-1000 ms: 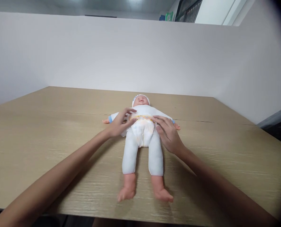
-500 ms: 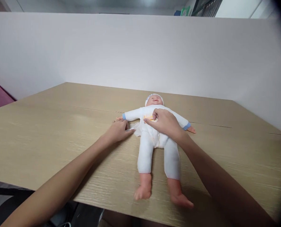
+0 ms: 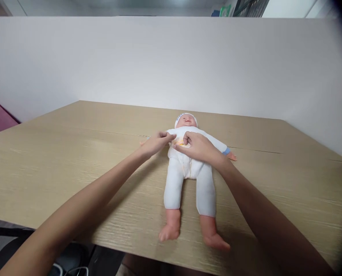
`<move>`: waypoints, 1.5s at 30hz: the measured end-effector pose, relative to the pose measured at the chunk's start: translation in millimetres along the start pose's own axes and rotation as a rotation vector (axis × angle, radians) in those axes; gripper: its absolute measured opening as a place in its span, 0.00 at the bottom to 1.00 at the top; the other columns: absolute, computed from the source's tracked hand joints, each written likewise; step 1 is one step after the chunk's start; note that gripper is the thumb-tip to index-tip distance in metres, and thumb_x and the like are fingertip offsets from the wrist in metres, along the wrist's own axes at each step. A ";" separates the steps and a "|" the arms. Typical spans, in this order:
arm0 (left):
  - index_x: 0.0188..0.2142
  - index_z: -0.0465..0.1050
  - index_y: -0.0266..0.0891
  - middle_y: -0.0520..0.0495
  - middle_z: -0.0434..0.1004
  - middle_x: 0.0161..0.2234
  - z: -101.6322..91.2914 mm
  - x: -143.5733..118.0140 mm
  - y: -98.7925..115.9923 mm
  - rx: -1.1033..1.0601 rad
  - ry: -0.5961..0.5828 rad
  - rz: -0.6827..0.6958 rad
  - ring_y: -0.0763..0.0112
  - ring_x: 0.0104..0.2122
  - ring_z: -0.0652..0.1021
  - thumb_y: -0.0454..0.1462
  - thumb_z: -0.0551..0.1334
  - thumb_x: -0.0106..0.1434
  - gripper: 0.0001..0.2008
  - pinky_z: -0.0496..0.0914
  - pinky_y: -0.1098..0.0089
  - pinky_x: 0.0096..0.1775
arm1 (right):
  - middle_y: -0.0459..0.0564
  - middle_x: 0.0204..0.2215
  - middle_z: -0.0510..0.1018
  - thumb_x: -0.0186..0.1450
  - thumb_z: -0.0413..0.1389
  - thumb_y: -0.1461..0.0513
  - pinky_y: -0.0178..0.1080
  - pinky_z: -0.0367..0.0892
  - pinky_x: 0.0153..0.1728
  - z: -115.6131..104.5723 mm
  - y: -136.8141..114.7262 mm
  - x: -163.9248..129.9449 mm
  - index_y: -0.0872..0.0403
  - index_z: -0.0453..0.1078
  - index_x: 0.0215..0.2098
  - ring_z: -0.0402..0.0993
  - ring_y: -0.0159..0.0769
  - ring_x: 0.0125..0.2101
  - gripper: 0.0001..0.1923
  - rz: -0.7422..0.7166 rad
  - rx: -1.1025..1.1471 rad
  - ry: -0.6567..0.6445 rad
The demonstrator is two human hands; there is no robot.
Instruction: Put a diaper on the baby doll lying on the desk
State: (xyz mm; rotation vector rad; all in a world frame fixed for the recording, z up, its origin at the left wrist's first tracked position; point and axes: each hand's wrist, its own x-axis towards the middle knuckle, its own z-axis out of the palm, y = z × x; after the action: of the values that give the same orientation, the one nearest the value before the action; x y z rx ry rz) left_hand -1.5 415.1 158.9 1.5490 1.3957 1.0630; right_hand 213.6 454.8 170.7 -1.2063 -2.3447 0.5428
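Note:
A baby doll in a white suit with blue cuffs and a white cap lies on its back, feet toward me. Round its hips is a white diaper with a yellow-orange print at the front waist. My left hand is closed in a pinch at the diaper's left side, over the belly, and hides most of the doll's arm there. Opposite it, my right hand rests on the diaper front with thumb and curled fingers closed at the waist edge. The pinched material is mostly hidden by the fingers.
The doll lies on a wood-grain table, whose front edge is close to me. A white partition stands behind it. Something pink shows at the far left. Cables hang below the table edge.
My left hand has moved up and to the right, bringing the diaper's side wing from beside the doll onto its belly. My right hand stays at the waist. The doll has shifted slightly left in view.

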 end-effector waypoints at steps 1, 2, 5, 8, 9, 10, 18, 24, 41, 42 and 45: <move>0.25 0.63 0.37 0.51 0.60 0.26 7.7 5.0 1.8 0.005 0.000 -0.007 0.73 0.29 0.59 0.60 0.67 0.64 0.30 0.51 0.66 0.36 | 0.48 0.36 0.77 0.66 0.61 0.38 0.39 0.56 0.36 -1.6 2.0 0.5 0.54 0.67 0.37 0.67 0.35 0.36 0.28 -0.007 0.013 -0.022; 0.25 0.65 0.37 0.50 0.61 0.27 14.6 9.3 2.2 0.000 -0.005 -0.011 0.73 0.30 0.61 0.60 0.67 0.64 0.30 0.52 0.66 0.36 | 0.48 0.37 0.77 0.66 0.62 0.38 0.39 0.56 0.36 -3.0 3.6 0.9 0.54 0.68 0.37 0.67 0.35 0.36 0.28 -0.017 0.026 -0.041; 0.29 0.72 0.36 0.48 0.66 0.29 29.1 16.3 -3.2 -0.102 -0.007 -0.008 0.71 0.32 0.65 0.60 0.64 0.67 0.29 0.56 0.67 0.37 | 0.46 0.35 0.75 0.67 0.62 0.38 0.38 0.56 0.37 -5.0 5.4 1.1 0.54 0.68 0.36 0.66 0.33 0.35 0.28 -0.055 0.043 -0.037; 0.34 0.72 0.37 0.48 0.67 0.30 34.0 14.2 -16.4 -0.182 0.033 0.082 0.71 0.32 0.65 0.60 0.58 0.72 0.28 0.60 0.67 0.37 | 0.46 0.32 0.72 0.75 0.54 0.43 0.39 0.52 0.36 -5.3 2.9 0.9 0.56 0.64 0.32 0.61 0.30 0.32 0.26 -0.072 0.029 -0.012; 0.38 0.72 0.37 0.49 0.67 0.31 34.2 12.4 -21.8 -0.182 0.055 0.116 0.71 0.32 0.65 0.59 0.58 0.73 0.26 0.61 0.68 0.37 | 0.46 0.32 0.72 0.77 0.52 0.46 0.39 0.51 0.36 -5.5 1.8 1.1 0.57 0.63 0.31 0.60 0.30 0.31 0.25 -0.064 0.026 -0.017; 0.42 0.71 0.38 0.49 0.68 0.33 34.1 10.5 -27.2 -0.164 0.082 0.145 0.72 0.33 0.66 0.57 0.60 0.73 0.23 0.62 0.69 0.37 | 0.47 0.32 0.72 0.78 0.50 0.48 0.39 0.51 0.36 -5.7 0.8 1.3 0.57 0.62 0.31 0.59 0.30 0.31 0.24 -0.053 0.026 -0.027; 0.50 0.70 0.37 0.45 0.73 0.46 30.7 10.4 -50.8 -0.102 0.118 0.205 0.72 0.40 0.71 0.53 0.66 0.70 0.23 0.66 0.70 0.42 | 0.46 0.32 0.73 0.72 0.54 0.56 0.39 0.52 0.36 -3.1 -1.0 3.1 0.56 0.64 0.33 0.62 0.31 0.32 0.13 0.100 0.063 -0.013; 0.51 0.69 0.39 0.46 0.75 0.46 30.5 3.7 -37.5 -0.073 0.283 0.131 0.72 0.37 0.71 0.49 0.70 0.66 0.22 0.66 0.69 0.39 | 0.44 0.32 0.73 0.65 0.57 0.62 0.38 0.57 0.37 1.4 5.3 0.5 0.53 0.63 0.47 0.68 0.33 0.33 0.13 0.092 0.159 0.160; 0.36 0.73 0.40 0.47 0.77 0.32 41.5 -96.7 -4.3 0.587 -0.314 0.381 0.64 0.42 0.71 0.54 0.54 0.79 0.23 0.64 0.63 0.46 | 0.46 0.32 0.77 0.76 0.54 0.50 0.38 0.61 0.37 18.7 38.5 -127.0 0.53 0.73 0.38 0.70 0.31 0.32 0.17 -0.074 0.085 -0.050; 0.37 0.71 0.40 0.48 0.78 0.32 40.3 -93.3 -5.8 0.526 -0.296 0.328 0.65 0.42 0.73 0.54 0.55 0.78 0.22 0.65 0.65 0.45 | 0.45 0.31 0.77 0.76 0.53 0.50 0.38 0.60 0.36 20.6 38.7 -124.5 0.53 0.72 0.37 0.69 0.30 0.31 0.17 -0.061 0.061 -0.032; 0.41 0.69 0.40 0.51 0.78 0.33 40.7 -86.8 -7.8 0.429 -0.238 0.198 0.69 0.36 0.74 0.55 0.60 0.75 0.20 0.65 0.66 0.40 | 0.44 0.29 0.75 0.76 0.53 0.51 0.38 0.57 0.34 27.4 33.8 -121.0 0.54 0.70 0.35 0.65 0.28 0.28 0.17 -0.060 0.004 0.029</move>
State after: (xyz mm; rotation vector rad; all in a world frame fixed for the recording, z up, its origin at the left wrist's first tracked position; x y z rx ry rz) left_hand 29.9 328.8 130.5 2.0845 1.3820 0.6836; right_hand 283.4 368.9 105.3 -1.1305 -2.3456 0.5063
